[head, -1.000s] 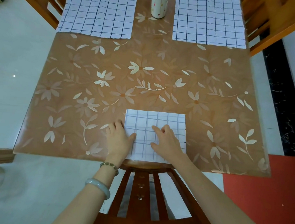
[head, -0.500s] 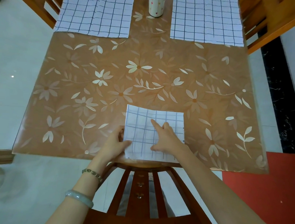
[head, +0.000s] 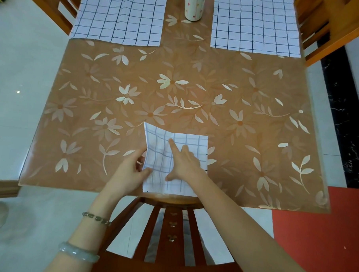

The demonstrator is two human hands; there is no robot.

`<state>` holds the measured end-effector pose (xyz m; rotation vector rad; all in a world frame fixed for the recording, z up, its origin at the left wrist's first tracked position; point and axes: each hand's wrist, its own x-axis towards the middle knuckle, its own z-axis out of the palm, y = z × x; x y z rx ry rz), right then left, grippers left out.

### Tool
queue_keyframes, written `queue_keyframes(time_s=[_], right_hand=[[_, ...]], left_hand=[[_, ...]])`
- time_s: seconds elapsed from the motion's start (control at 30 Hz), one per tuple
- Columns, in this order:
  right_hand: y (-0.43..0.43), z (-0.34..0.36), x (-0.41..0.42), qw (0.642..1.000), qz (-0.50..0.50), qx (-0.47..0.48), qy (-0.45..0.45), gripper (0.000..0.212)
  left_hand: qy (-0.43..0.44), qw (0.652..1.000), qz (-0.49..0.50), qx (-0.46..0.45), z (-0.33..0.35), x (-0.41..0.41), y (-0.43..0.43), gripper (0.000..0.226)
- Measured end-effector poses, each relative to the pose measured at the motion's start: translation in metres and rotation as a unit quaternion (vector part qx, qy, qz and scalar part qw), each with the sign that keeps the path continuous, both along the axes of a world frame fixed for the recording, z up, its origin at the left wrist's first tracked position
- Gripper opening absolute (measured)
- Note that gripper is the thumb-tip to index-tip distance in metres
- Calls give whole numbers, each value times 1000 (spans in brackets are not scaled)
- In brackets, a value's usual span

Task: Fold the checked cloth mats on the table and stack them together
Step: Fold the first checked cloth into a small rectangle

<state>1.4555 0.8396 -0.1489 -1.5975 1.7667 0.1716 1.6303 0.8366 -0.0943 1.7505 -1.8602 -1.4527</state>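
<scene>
floral table | folded checked mat, edge lifted | left fingers pinch, right fingers flat

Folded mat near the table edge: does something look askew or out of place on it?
Yes. The folded mat is not square: its left side is lifted and bowed where the left hand pinches it, and the far left corner pokes out past the far edge. The right hand presses the rest flat.
</scene>
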Motion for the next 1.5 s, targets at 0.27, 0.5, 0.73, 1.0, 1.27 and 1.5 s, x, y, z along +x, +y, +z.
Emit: queue_keyframes(time_s=[0.27,0.5,0.73,1.0,1.27,1.5], right_hand=[[-9,1,-6,998,25,26,49,130],[5,3,-52,924,-284,-41,-251,52],[25,-1,-80,834,-467,-80,-282,23],[23,1,-79,785,-525,-82,-319,21],[18,-12,-74,833,-495,-125,-212,15],[22,-9,-62,927,-218,-301,52,27]], left_hand=[[46,999,7,-12,4,-36,12,64],[26,999,-28,-11,-3,-67,22,72],[-44,995,-79,-39,-28,-114,36,71],[-55,993,-102,-32,-53,-140,45,67],[-140,945,-120,-269,-68,-106,29,52],[-256,886,-252,-292,-100,-80,7,65]])
